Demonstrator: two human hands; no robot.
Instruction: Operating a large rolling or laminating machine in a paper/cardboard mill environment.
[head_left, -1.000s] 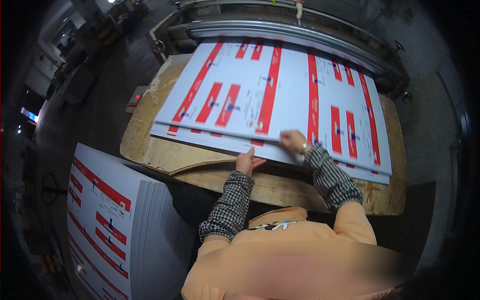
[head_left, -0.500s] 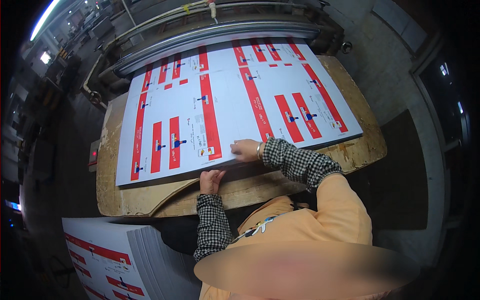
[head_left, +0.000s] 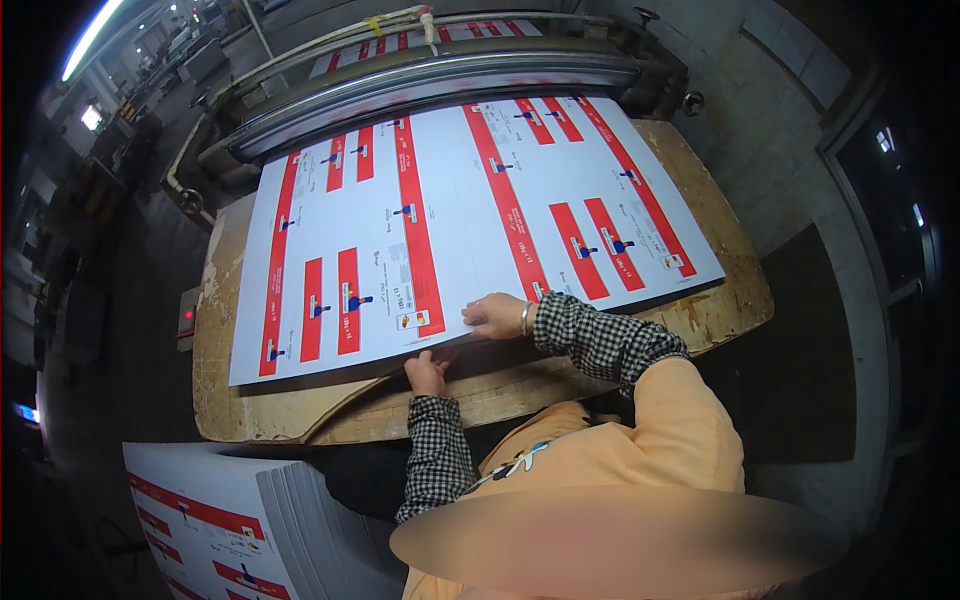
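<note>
A large white printed sheet (head_left: 450, 240) with red bands and small blue figures lies on a worn wooden board (head_left: 740, 290). Its far edge meets the metal roller (head_left: 430, 85) of a machine. At the middle of the near edge, my right hand (head_left: 495, 315) rests on top, fingers bent together and gripping the edge. Just left of it and lower, my left hand (head_left: 428, 372) has its fingers curled at the same edge, partly hidden beneath it. Whether other sheets lie under this one is hard to see.
A tall stack of similar printed sheets (head_left: 200, 520) stands at the lower left. Beyond the roller, another printed piece (head_left: 430, 38) shows. A control box with a red light (head_left: 187, 318) sits left of the board. Pipes (head_left: 300, 65) cross above the machine; a wall (head_left: 750, 110) stands right.
A printed piece now shows behind the roller, and the sheet pattern before it differs. The near edge looks thinner. My left hand has moved slightly right, close to my right hand.
</note>
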